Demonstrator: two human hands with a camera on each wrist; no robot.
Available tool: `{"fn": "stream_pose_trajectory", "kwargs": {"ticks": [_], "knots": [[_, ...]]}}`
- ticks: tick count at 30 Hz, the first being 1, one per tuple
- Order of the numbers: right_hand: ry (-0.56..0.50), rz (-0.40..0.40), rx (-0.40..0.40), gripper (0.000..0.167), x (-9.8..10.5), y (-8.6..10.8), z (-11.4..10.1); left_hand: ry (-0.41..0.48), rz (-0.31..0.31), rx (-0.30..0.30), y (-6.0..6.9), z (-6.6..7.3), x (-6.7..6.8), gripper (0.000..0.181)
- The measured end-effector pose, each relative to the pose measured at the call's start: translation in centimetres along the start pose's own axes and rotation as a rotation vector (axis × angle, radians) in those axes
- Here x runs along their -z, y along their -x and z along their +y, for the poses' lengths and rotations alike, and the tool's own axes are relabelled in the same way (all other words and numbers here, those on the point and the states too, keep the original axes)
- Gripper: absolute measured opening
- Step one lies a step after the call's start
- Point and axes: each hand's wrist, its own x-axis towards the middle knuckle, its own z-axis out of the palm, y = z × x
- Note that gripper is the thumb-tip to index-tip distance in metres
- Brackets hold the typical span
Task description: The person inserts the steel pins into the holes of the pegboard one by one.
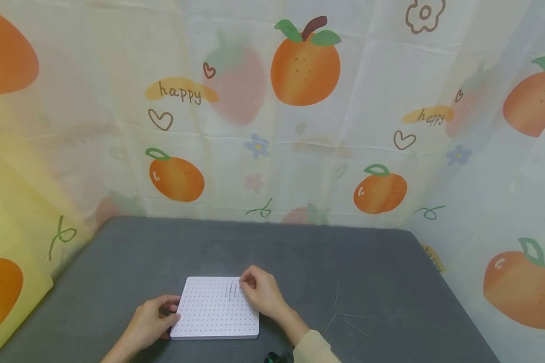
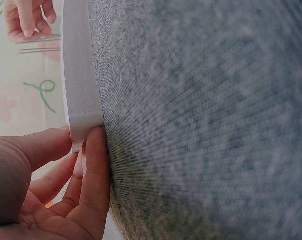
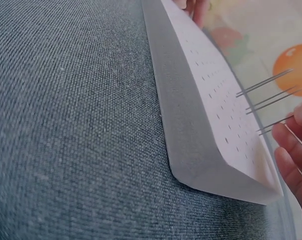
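A white perforated board [image 1: 213,317] lies flat on the dark table. My left hand [image 1: 152,320] grips its left edge; in the left wrist view the thumb rests at the upper rim and fingers press the side wall [image 2: 83,75]. Several thin metal pins [image 3: 265,82] stand upright in holes near the board's far right part. Over the far right corner, my right hand [image 1: 261,290] pinches the top of a metal pin [image 3: 275,125] between thumb and fingertips. That pin's lower end meets the board, but how deep it sits I cannot tell.
Several loose metal pins [image 1: 353,316] lie scattered on the grey table [image 1: 390,282] to the right of the board. A fruit-patterned curtain [image 1: 300,151] surrounds the table's back and sides. A dark device [image 1: 279,357] shows by the right sleeve.
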Motion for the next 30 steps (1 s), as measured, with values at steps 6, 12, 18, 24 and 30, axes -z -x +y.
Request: {"fn": "stream_pose_trajectory", "kwargs": {"ticks": [6, 12, 18, 24, 30], "knots": [[-0.004, -0.008, 0.0, 0.006, -0.06, 0.05, 0.07, 0.007, 0.005, -0.003, -0.03, -0.06, -0.07, 0.041], [-0.005, -0.017, 0.003, 0.007, -0.1, -0.02, 0.07, 0.007, 0.003, -0.009, -0.08, -0.12, -0.1, 0.041], [0.006, -0.032, -0.001, 0.006, -0.26, -0.03, 0.15, 0.005, 0.001, -0.001, -0.12, -0.11, -0.11, 0.041], [0.023, -0.037, -0.003, 0.006, -0.33, -0.02, 0.08, -0.001, -0.004, 0.006, -0.06, 0.04, -0.03, 0.041], [0.043, -0.028, 0.011, 0.007, -0.36, -0.04, 0.1, 0.004, 0.002, 0.002, 0.04, 0.2, 0.05, 0.041]]}}
